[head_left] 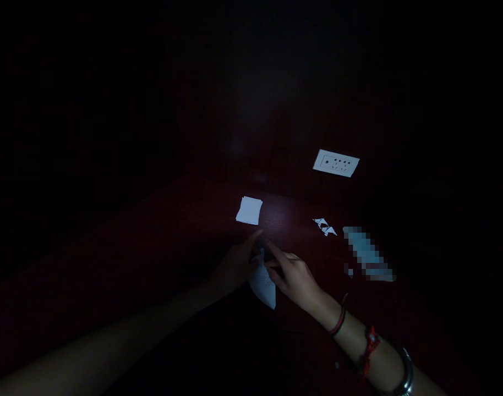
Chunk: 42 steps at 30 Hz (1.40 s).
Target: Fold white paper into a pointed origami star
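A folded white sheet of paper [263, 285] is between my two hands, low over the dark red table. It tapers to a point at the bottom and narrows at the top. My left hand [240, 263] grips its upper left edge, partly in shadow. At the right side, the thumb and fingers of my right hand [293, 275] are closed on the paper, with the index finger reaching up toward the left fingertips. Just beyond the hands lies a stack of white square papers [249, 211]. Small folded paper pieces [324, 226] rest to the right.
A blurred-out flat bluish object [369, 256] lies to the right of my right hand, with a small blurred piece [349, 271] beside it. A white power socket [336, 163] sits on the wall behind. The surroundings are very dark.
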Tool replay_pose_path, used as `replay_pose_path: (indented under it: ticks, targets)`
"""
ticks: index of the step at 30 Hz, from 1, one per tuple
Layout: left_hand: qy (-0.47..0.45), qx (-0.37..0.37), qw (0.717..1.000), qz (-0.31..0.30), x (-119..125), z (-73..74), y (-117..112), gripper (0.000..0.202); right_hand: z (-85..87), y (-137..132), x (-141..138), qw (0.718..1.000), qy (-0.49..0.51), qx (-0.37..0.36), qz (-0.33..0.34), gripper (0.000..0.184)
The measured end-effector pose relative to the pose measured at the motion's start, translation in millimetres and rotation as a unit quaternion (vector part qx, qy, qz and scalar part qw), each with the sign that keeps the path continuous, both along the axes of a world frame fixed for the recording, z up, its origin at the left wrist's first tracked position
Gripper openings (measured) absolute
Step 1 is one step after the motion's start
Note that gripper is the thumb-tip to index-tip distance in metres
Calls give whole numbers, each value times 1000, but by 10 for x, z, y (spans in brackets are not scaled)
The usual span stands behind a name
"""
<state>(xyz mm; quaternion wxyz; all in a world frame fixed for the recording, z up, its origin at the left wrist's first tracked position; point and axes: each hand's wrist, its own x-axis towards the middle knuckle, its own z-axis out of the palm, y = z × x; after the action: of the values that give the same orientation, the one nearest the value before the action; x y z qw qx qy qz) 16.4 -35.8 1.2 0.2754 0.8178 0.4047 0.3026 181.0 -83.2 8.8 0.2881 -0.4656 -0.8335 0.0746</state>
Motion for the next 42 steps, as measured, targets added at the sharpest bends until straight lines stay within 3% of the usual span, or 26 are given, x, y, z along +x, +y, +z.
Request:
replay_pose_path:
  ticks: [7,13,19,26,34,42]
  targets:
    - [31,20,999,-12,-61,33,9,64,-26,1,11,1000,13,-20,12,62]
    - [56,62,994,-70,-62,26,21,71,-23,0,18,998,43,-43,-3,64]
    - [65,45,994,-78,-40,15,7,75,-15,18,0,998,40,-41,-40,68]
    - [16,-26,997,-74,-50,107,-34,80,-78,73,4,993,98,-54,-44,63]
    - [30,-34,996,-78,-123,82,0,84,-27,73,30,997,57,-34,-34,27]
    - [102,32,993,-56,-66,105,-21,76,13,71,36,997,54,-41,-22,24]
